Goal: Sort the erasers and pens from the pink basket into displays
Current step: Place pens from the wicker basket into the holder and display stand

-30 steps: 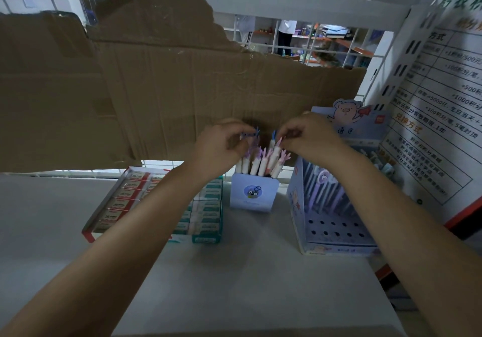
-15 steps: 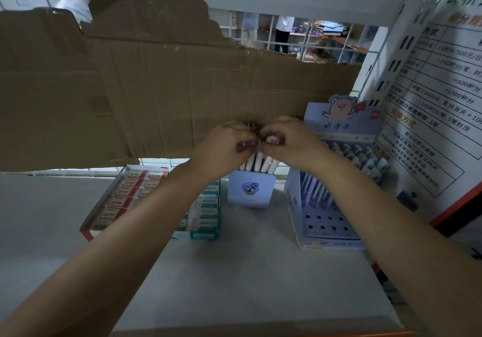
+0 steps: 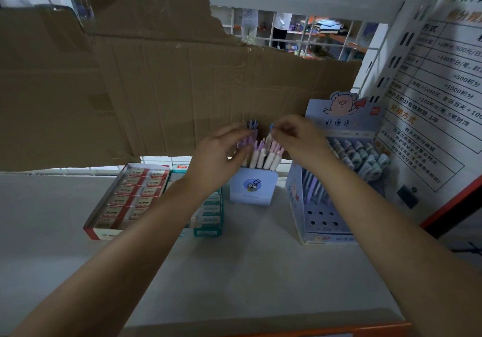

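Pig display box (image 3: pixel 336 201): stood at the right of the shelf beside the poster; rows of capped pens (image 3: pixel 365 154) are racked in its upper tiers, and punched holes are seen in its lower front.
Red eraser box (image 3: pixel 104 229): laid flat at the left; wrapped erasers (image 3: pixel 135 193) are packed in it in two columns.
Green eraser box (image 3: pixel 208 228): set touching the red box's right side and largely covered by the left forearm.
Pen holder (image 3: pixel 251 186): a small blue card cup between the green box and the pig display; pens (image 3: pixel 263 158) are stood upright in it.
Shelf (image 3: pixel 247 271): a pale flat board on which all four containers rest.
Room: store aisles and standing people are glimpsed through a white wire grid (image 3: pixel 300 36) at the back.
Cardboard sheet (image 3: pixel 169 89): torn, brown, propped against the grid, so most of the view behind is blocked.
Poster (image 3: pixel 443 89): printed text, leaned at the far right.
Left hand (image 3: pixel 219 159): several purple-topped pens in the holder are clasped between thumb and curled fingers.
Right hand (image 3: pixel 300 138): a blue-tipped pen (image 3: pixel 271 127) is pinched by its top above the holder.
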